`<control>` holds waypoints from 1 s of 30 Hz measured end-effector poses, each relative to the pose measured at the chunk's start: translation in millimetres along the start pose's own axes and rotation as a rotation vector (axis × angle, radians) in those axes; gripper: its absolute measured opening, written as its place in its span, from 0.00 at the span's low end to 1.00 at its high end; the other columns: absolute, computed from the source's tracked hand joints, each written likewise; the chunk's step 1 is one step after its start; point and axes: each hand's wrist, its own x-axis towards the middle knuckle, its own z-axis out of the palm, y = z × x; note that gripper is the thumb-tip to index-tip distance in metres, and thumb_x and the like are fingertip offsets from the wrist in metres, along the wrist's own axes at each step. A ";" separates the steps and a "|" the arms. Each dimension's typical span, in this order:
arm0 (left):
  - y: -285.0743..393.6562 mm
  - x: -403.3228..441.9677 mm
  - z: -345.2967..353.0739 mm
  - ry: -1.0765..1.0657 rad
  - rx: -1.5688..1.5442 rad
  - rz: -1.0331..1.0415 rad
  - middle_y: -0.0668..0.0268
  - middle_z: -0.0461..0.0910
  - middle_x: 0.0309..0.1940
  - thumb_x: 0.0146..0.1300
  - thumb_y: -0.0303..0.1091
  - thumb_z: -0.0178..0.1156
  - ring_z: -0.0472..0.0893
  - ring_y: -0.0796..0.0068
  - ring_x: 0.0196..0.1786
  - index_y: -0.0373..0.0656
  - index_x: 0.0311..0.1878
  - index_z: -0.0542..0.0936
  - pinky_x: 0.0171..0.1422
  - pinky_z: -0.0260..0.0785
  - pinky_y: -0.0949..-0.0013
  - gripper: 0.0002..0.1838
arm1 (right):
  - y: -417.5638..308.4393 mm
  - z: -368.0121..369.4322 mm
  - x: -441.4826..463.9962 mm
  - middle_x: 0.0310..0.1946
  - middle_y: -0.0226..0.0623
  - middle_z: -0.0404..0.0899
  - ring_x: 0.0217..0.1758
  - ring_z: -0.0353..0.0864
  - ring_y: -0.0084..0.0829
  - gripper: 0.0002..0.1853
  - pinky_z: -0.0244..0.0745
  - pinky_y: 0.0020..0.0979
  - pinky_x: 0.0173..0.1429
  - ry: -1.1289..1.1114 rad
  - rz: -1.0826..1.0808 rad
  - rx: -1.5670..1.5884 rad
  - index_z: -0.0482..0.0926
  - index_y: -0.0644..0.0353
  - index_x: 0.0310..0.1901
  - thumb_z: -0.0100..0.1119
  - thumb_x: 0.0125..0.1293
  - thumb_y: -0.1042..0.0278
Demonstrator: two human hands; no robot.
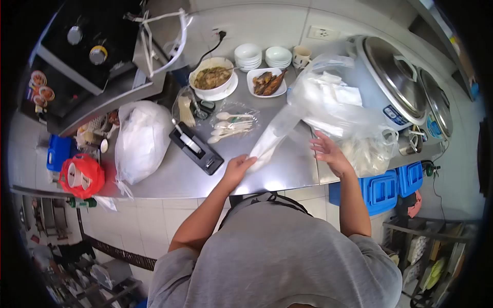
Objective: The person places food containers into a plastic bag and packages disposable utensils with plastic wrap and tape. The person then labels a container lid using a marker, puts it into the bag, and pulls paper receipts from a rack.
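Note:
My left hand (pixel 238 170) pinches the near end of a long, narrow plastic bag (pixel 275 134) with something white, like folded tissue, inside. The bag slants away over the steel counter. Just right of it, my right hand (pixel 331 155) is open with fingers spread, holding nothing. Beyond that hand lies a large clear plastic bag (pixel 334 97) of white folded napkins. A black tape dispenser (pixel 196 149) sits left of my left hand. Behind it, wooden spoons (pixel 231 126) lie on clear plastic wrap.
A bowl of food (pixel 213 77), a dish of fried fish (pixel 267 83) and stacked white bowls (pixel 248 55) stand along the wall. A large lidded pot (pixel 393 77) is at right. A stuffed white bag (pixel 141 141) and a red bag (pixel 82 177) sit at left.

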 end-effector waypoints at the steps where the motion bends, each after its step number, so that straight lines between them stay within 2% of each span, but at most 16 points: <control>1: 2.7 -2.9 6.4 -0.071 -0.107 -0.085 0.63 0.81 0.42 0.64 0.45 0.58 0.78 0.78 0.40 0.36 0.46 0.80 0.47 0.68 0.72 0.19 | -9.7 9.6 -3.4 0.48 0.38 0.78 0.51 0.76 0.32 0.39 0.69 0.38 0.58 -0.056 -0.043 0.131 0.71 0.63 0.58 0.76 0.43 0.60; 3: 2.5 -4.5 25.9 -0.183 -0.263 -0.138 0.63 0.81 0.43 0.64 0.44 0.57 0.78 0.76 0.44 0.36 0.50 0.79 0.52 0.66 0.73 0.21 | -35.9 37.6 -5.9 0.53 0.41 0.75 0.56 0.72 0.31 0.39 0.64 0.36 0.64 -0.171 -0.133 0.389 0.69 0.64 0.60 0.75 0.46 0.62; 5: -1.3 -1.2 38.0 -0.300 -0.240 -0.210 0.58 0.76 0.52 0.67 0.52 0.52 0.76 0.71 0.53 0.33 0.60 0.70 0.61 0.64 0.68 0.31 | -51.5 50.8 6.2 0.51 0.40 0.77 0.54 0.74 0.29 0.31 0.67 0.34 0.61 -0.120 -0.131 0.332 0.73 0.64 0.56 0.72 0.51 0.64; 7: -1.5 -2.6 55.4 -0.301 -0.234 -0.269 0.54 0.73 0.57 0.67 0.60 0.47 0.74 0.66 0.57 0.32 0.65 0.63 0.64 0.62 0.63 0.39 | -59.4 56.8 5.6 0.48 0.37 0.79 0.51 0.76 0.28 0.23 0.70 0.32 0.58 -0.078 -0.129 0.111 0.77 0.63 0.52 0.68 0.56 0.65; 8: -5.1 -0.3 54.4 -0.284 -0.210 -0.341 0.51 0.65 0.64 0.64 0.69 0.39 0.69 0.58 0.63 0.31 0.69 0.53 0.68 0.59 0.57 0.48 | -62.5 58.7 3.9 0.47 0.36 0.80 0.50 0.77 0.27 0.19 0.71 0.31 0.56 -0.061 -0.134 -0.081 0.78 0.61 0.50 0.66 0.58 0.64; 9: 9.3 -5.1 58.3 -0.421 -0.437 -0.401 0.50 0.65 0.64 0.66 0.67 0.37 0.68 0.58 0.65 0.32 0.69 0.55 0.69 0.57 0.55 0.46 | -67.0 61.7 3.3 0.46 0.34 0.81 0.49 0.78 0.25 0.15 0.72 0.30 0.54 -0.048 -0.139 -0.274 0.80 0.59 0.48 0.64 0.61 0.64; 10: 24.7 -13.4 61.9 -0.555 -0.668 -0.456 0.49 0.66 0.63 0.67 0.66 0.35 0.66 0.58 0.66 0.32 0.69 0.56 0.70 0.56 0.54 0.44 | -67.4 70.1 -11.9 0.39 0.32 0.84 0.43 0.82 0.29 0.09 0.76 0.31 0.48 0.018 -0.428 -0.481 0.83 0.57 0.41 0.64 0.60 0.65; 11: 44.8 -25.4 67.8 -0.685 -0.904 -0.511 0.49 0.66 0.63 0.68 0.65 0.32 0.65 0.58 0.68 0.33 0.68 0.58 0.71 0.55 0.53 0.42 | -62.4 71.8 -22.0 0.38 0.32 0.84 0.43 0.82 0.31 0.09 0.76 0.31 0.48 -0.027 -0.588 -0.595 0.83 0.55 0.40 0.64 0.59 0.65; 13: 58.8 -31.4 85.6 -0.680 -1.045 -0.464 0.50 0.71 0.58 0.70 0.57 0.40 0.72 0.59 0.62 0.32 0.66 0.60 0.65 0.63 0.56 0.36 | -52.6 74.8 -40.0 0.37 0.34 0.84 0.44 0.82 0.35 0.08 0.76 0.33 0.49 -0.127 -0.911 -0.815 0.83 0.53 0.40 0.65 0.57 0.66; 15: 50.3 -22.5 88.2 -0.636 -1.223 -0.376 0.52 0.73 0.55 0.70 0.50 0.45 0.75 0.61 0.58 0.31 0.65 0.62 0.62 0.68 0.59 0.31 | -47.3 74.3 -60.8 0.37 0.34 0.84 0.45 0.82 0.38 0.08 0.76 0.36 0.51 -0.220 -0.917 -0.774 0.83 0.52 0.39 0.64 0.56 0.69; 16: 54.0 -20.4 83.5 -0.532 -1.031 -0.481 0.54 0.73 0.55 0.68 0.38 0.50 0.76 0.62 0.56 0.33 0.63 0.64 0.59 0.71 0.63 0.24 | -45.8 71.8 -67.0 0.37 0.34 0.83 0.45 0.81 0.40 0.09 0.76 0.37 0.52 -0.267 -0.920 -0.755 0.83 0.52 0.39 0.64 0.55 0.71; 19: 62.7 -26.3 96.9 -0.402 -0.736 -0.189 0.55 0.73 0.55 0.67 0.32 0.49 0.76 0.63 0.56 0.36 0.62 0.65 0.61 0.70 0.62 0.22 | -41.2 62.5 -72.6 0.39 0.36 0.83 0.44 0.82 0.38 0.10 0.77 0.34 0.51 -0.301 -0.806 -0.618 0.83 0.54 0.40 0.64 0.55 0.75; 22: 55.7 -30.6 104.9 -0.309 -0.646 -0.046 0.54 0.71 0.57 0.65 0.28 0.50 0.74 0.62 0.59 0.37 0.63 0.64 0.64 0.68 0.58 0.23 | -45.9 56.9 -76.3 0.37 0.36 0.84 0.42 0.83 0.27 0.07 0.75 0.28 0.50 -0.263 -0.407 -0.458 0.82 0.62 0.39 0.62 0.57 0.77; 26: 67.7 -37.1 105.0 -0.350 -0.910 -0.070 0.52 0.69 0.59 0.63 0.25 0.53 0.70 0.60 0.63 0.38 0.64 0.61 0.68 0.62 0.48 0.26 | -59.7 67.2 -68.4 0.36 0.36 0.82 0.36 0.80 0.21 0.06 0.76 0.24 0.41 -0.104 -0.235 -0.284 0.81 0.70 0.38 0.59 0.64 0.75; 28: 69.1 -37.1 104.2 -0.369 -1.075 -0.115 0.52 0.68 0.60 0.62 0.25 0.53 0.68 0.59 0.65 0.39 0.65 0.59 0.69 0.59 0.43 0.27 | -66.2 73.3 -65.0 0.35 0.36 0.82 0.34 0.79 0.20 0.07 0.75 0.23 0.39 -0.090 -0.124 -0.129 0.80 0.70 0.38 0.59 0.63 0.74; 30: 74.1 -44.0 108.3 -0.262 -0.732 0.009 0.53 0.68 0.60 0.64 0.27 0.53 0.69 0.60 0.65 0.39 0.65 0.59 0.68 0.61 0.47 0.26 | -63.0 77.4 -58.2 0.34 0.35 0.82 0.33 0.78 0.20 0.08 0.73 0.22 0.38 -0.068 -0.095 -0.093 0.80 0.70 0.39 0.60 0.63 0.72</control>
